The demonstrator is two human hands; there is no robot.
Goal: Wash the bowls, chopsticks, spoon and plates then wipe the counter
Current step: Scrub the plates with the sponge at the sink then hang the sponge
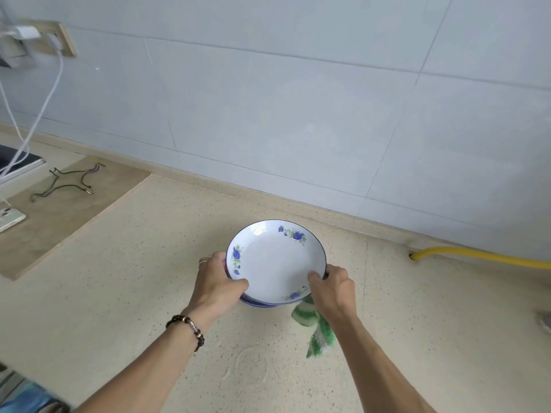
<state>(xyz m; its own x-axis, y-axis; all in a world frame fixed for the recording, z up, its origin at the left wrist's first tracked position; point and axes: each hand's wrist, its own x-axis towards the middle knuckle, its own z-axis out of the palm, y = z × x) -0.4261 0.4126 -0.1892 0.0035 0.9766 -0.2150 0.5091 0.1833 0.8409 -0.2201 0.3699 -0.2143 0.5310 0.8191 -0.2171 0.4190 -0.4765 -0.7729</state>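
A speckled beige counter [125,293] runs along the wall. A wet ring mark [250,365] shows near its front. On a lower brown inset [74,210] at left lie a wire trivet [67,181] and a phone [9,217].

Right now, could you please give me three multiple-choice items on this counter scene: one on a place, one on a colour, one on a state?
1. Where does the green-and-white cloth hang?
A. under the right hand
B. on the wall socket
C. over the hose

2. What colour is the hose?
A. red
B. yellow
C. black

3. How is the stack of plates held?
A. by one hand
B. resting untouched
C. by both hands, the left hand included

Answers: 1 A, it trails below that hand; 2 B, plainly yellow; 3 C, thumbs lie on opposite rims.
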